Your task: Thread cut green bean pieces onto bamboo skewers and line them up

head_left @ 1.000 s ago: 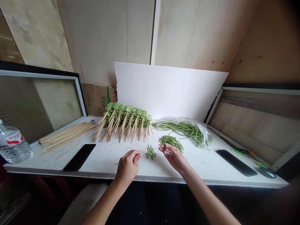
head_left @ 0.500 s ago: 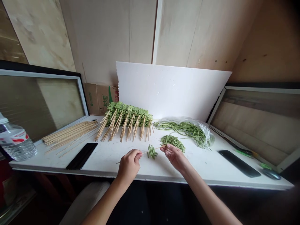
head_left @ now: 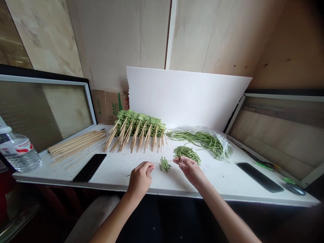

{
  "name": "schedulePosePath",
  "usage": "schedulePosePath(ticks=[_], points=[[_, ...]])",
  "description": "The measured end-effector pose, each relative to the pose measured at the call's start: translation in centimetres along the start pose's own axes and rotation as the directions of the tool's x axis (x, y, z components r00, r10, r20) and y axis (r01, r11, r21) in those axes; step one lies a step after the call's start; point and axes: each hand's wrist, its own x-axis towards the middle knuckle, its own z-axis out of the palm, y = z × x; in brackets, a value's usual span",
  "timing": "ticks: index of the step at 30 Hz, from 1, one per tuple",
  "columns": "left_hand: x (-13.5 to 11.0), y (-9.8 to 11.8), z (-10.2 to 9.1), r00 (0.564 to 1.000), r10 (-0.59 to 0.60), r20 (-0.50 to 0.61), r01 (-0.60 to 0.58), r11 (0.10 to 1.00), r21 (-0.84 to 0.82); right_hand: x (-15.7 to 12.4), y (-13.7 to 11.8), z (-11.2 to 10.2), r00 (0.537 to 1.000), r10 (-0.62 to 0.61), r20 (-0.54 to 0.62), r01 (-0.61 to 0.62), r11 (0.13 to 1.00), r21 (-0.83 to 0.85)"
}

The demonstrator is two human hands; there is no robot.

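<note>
My left hand [head_left: 140, 177] is closed around a thin bamboo skewer [head_left: 157, 164], whose other end sticks out past the hand to the left. Several short green bean pieces [head_left: 165, 164] are threaded side by side on the skewer, between my two hands. At its right end, the fingers of my right hand [head_left: 188, 168] pinch the skewer near the tip. Whether a bean piece is also between those fingers is too small to tell. Just behind my right hand lies a heap of cut bean pieces [head_left: 187, 153].
Filled bean skewers [head_left: 141, 123] are stacked at the back, sticks toward me. Loose skewers [head_left: 78, 143], a phone [head_left: 89, 167] and a water bottle [head_left: 20, 150] are on the left. Long beans [head_left: 202, 139] in a plastic bag, a dark flat object [head_left: 260, 177] and a mouse [head_left: 295, 188] are on the right.
The whole view has shifted slightly, so everything appears a little farther right. Both hands keep their grip on the skewer, and the bean pieces sit on it as before.
</note>
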Motion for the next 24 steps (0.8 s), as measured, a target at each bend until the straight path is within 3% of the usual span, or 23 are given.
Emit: schedulePosePath(ticks=[8, 19, 24], points=[[-0.2, -0.1, 0.1, 1.0, 0.018, -0.005, -0.018, 1.0, -0.001, -0.2, 0.2, 0.4, 0.996, -0.086, -0.004, 0.085, 0.986, -0.145], [-1.2, 0.5, 1.4, 0.997, 0.066, -0.034, -0.065, 0.998, 0.026, -1.8, 3.1, 3.7, 0.997, -0.051, -0.06, 0.051, 0.999, -0.006], [-1.0, 0.3, 1.2, 0.997, 0.052, -0.056, -0.051, 0.998, 0.024, -1.8, 2.6, 3.8, 0.998, -0.065, -0.025, 0.063, 0.996, -0.067]])
